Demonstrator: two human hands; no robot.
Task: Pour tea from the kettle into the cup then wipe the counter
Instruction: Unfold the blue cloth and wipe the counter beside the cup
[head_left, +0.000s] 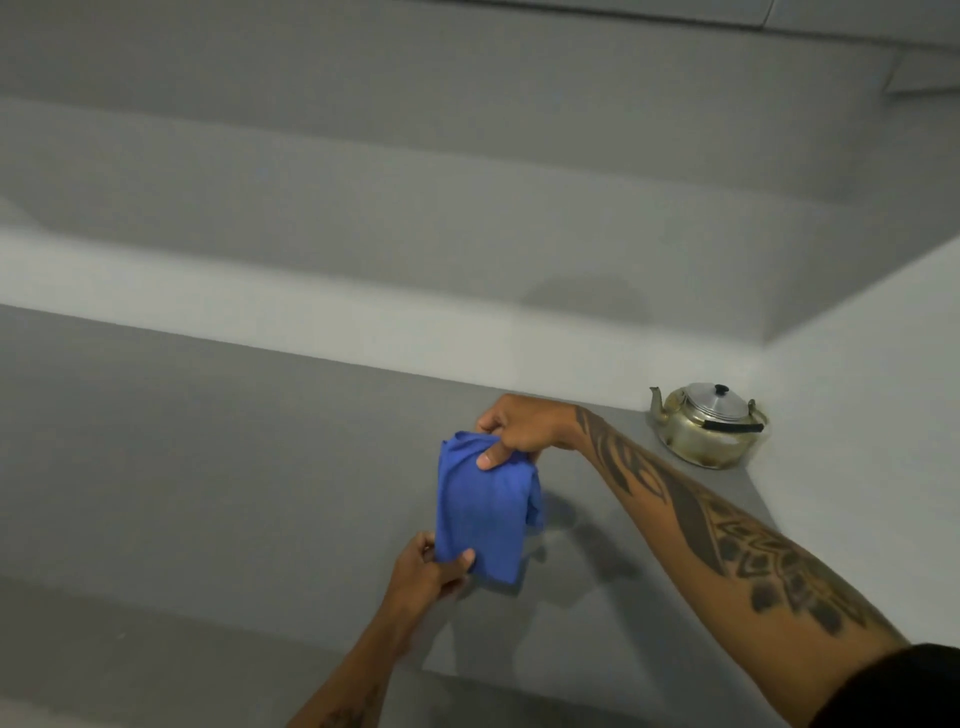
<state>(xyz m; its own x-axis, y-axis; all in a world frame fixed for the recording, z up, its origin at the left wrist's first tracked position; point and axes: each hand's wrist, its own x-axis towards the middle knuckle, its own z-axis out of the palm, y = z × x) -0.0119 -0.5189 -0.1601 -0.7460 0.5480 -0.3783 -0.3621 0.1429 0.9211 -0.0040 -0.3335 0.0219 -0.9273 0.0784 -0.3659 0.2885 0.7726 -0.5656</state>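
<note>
A folded blue cloth hangs in the air above the grey counter. My right hand pinches its top edge. My left hand grips its bottom corner. A worn metal kettle with a black knob and black handle stands on the counter in the far right corner, its spout pointing left, well clear of both hands. No cup is in view.
Pale grey walls close the counter at the back and on the right. The counter's front edge runs below my left forearm, with a darker floor beyond it. A faint damp-looking stain marks the back wall.
</note>
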